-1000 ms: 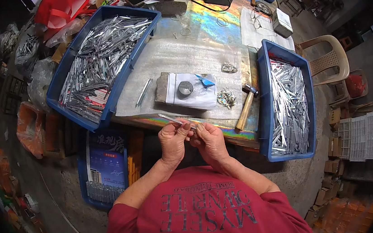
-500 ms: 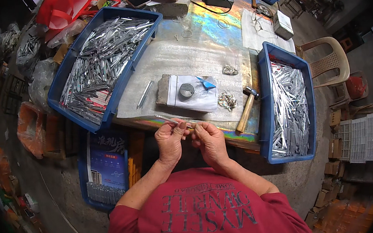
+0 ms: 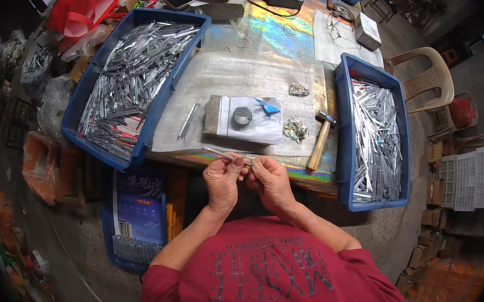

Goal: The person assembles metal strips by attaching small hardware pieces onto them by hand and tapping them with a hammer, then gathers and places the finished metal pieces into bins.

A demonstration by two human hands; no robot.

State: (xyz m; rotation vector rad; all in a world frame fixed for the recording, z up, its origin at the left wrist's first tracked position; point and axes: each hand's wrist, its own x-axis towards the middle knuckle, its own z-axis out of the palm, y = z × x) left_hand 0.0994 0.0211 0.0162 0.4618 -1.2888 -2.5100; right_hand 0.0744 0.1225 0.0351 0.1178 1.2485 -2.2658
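Note:
Close to the table's front edge, my left hand [image 3: 220, 182] pinches a slim silvery metal piece [image 3: 216, 152], whose far end sticks out to the left. My right hand [image 3: 272, 183] is closed at the piece's other end, with its fingertips near the left ones; the fingers hide that part. Just beyond my hands sits a stone block [image 3: 211, 116] topped with white paper [image 3: 259, 130], a small round grey object [image 3: 242, 117] and a blue pointed piece [image 3: 270, 108]. Several similar slim pieces [image 3: 189, 121] lie left of the block.
Blue bins of slim metal pieces stand at left [image 3: 151, 128] and right [image 3: 345, 146]. A wooden-handled hammer [image 3: 319, 147] lies beside the right bin. Small piles of thin bits [image 3: 295, 130] rest right of the block. Another blue bin [image 3: 108, 224] is below the table at left.
Both hands stay at almost the same place, still holding the metal piece. My right hand has shifted very slightly left; the piece's free end tilts up a little.

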